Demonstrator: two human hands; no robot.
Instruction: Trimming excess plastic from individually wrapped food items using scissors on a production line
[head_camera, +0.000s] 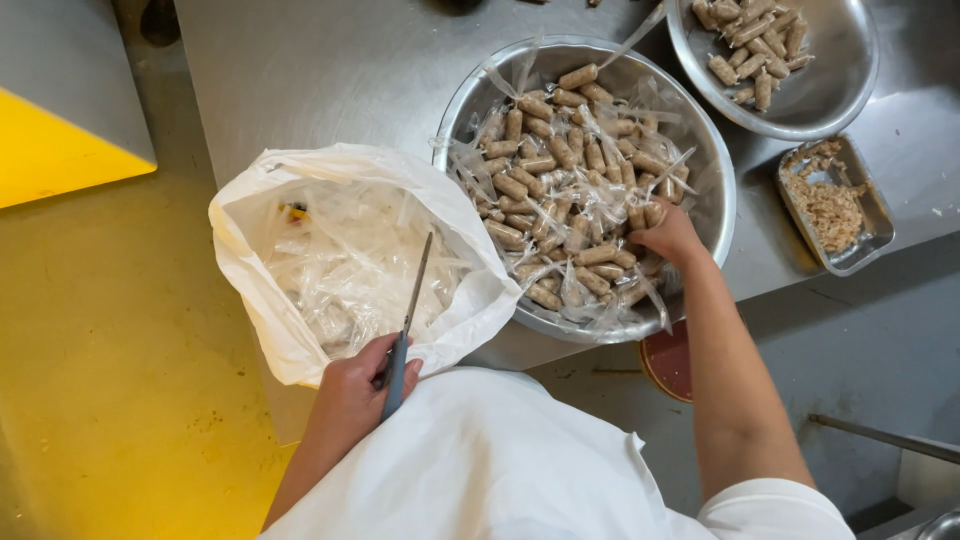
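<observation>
Nearest me, I see my left hand (350, 395) clamped on slim grey-handled scissors (405, 335), blades shut and pointing away over the white plastic bag of clear wrappers (300, 240). Further right, my right hand (668, 235) pinches one plastic-wrapped brown sausage in the big round steel bowl (715, 190). It is the nearer hand to the pile; the bowl overhangs the steel table's (330, 70) edge.

A grey steel table (330, 70) carries a large metal bowl (712, 185) of plastic-wrapped brown rolls near its front edge. A second bowl (840, 85) stands at the far right, and a small rectangular tray (868, 225) of crumbs lies just right of the large bowl.
</observation>
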